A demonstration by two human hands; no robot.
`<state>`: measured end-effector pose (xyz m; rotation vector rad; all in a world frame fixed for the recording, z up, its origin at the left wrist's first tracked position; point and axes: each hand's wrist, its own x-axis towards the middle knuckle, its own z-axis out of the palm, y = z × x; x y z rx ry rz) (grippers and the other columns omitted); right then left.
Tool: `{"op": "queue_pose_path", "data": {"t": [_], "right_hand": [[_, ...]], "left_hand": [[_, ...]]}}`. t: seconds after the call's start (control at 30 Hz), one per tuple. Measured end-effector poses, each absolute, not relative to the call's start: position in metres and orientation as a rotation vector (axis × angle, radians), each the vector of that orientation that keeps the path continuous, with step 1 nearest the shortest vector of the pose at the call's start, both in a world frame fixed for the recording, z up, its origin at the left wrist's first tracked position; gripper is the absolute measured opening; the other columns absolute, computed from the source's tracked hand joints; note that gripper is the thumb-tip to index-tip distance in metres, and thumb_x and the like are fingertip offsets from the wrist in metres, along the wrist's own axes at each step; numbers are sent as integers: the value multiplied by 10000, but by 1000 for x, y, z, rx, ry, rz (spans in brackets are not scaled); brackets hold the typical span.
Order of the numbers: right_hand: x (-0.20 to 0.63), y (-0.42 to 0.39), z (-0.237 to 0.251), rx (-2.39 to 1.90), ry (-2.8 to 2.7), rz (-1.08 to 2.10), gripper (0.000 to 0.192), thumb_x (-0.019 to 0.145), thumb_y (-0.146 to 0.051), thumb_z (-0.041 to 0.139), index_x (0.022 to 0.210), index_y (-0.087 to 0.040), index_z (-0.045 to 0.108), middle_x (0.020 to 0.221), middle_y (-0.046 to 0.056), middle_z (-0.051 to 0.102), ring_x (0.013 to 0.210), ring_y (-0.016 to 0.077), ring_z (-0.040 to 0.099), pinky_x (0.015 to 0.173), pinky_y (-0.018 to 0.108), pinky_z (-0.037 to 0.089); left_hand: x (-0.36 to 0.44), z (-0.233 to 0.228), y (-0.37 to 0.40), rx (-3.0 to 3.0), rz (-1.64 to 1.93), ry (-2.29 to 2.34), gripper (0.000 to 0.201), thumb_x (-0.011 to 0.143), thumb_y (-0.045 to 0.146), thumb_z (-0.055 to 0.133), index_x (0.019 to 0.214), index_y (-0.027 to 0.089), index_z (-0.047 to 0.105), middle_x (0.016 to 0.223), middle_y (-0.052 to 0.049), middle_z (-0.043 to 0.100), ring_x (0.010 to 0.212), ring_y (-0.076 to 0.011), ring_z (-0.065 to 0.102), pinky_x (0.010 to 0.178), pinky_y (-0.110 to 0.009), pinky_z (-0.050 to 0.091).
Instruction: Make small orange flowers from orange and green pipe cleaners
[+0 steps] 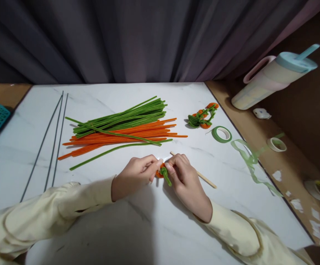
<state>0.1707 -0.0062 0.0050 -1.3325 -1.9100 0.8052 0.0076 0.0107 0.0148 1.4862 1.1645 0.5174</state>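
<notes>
Left hand (134, 176) and right hand (184, 180) meet mid-table, both pinched narrow on one small orange-and-green pipe cleaner piece (162, 172). A green tail sticks out between the fingertips. A wooden stick (204, 178) passes under the right hand; whether that hand also grips it, can't tell.

Risks, my read:
- Piece is tiny and held at the fingertips only. A twist with uneven pressure could let it pop out or uncoil.
- Stick lies loose on a smooth top, so a wrist nudge could roll it right.
- Loose tape strip (252, 162) trails over the table's (24, 147) right edge, near the right sleeve. A snag could drag the tape roll (221, 134) along.

Room: bare surface near the body and between the hands and the pile. Beyond, the orange and green pipe cleaner pile (121, 130) spreads wide, just past the fingers. Thin wires (52, 143) lie well apart on the left. Finished pieces (202, 116) sit far right. The tumbler (273, 79) stands off the table, beyond the right edge.
</notes>
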Motion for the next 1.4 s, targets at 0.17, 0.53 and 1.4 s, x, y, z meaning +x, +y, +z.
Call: {"op": "queue_pose_path", "data": {"t": [0.17, 0.53, 1.4], "right_hand": [[167, -10, 5, -1333, -1888, 803, 223, 940, -209, 360, 722, -200, 406, 714, 21, 484, 716, 190, 434, 713, 359, 364], [169, -9, 6, -1350, -1870, 853, 241, 942, -252, 390, 709, -201, 419, 707, 11, 497, 713, 180, 463, 751, 359, 394], [192, 7, 11, -1074, -2149, 875, 58, 892, -155, 498, 915, -188, 540, 862, 67, 576, 832, 196, 539, 826, 392, 463]], "left_hand": [[9, 10, 5, 2028, 470, 1086, 276, 935, 249, 322, 688, 182, 424, 564, 50, 434, 503, -91, 432, 528, -219, 348], [7, 14, 8, 1968, 367, 1059, 291, 914, 205, 278, 636, 195, 363, 502, 61, 399, 437, -85, 395, 477, -210, 330], [-8, 27, 30, 1570, 336, 1153, 260, 851, 377, 478, 759, 157, 582, 546, 40, 506, 470, -81, 431, 445, -178, 317]]}}
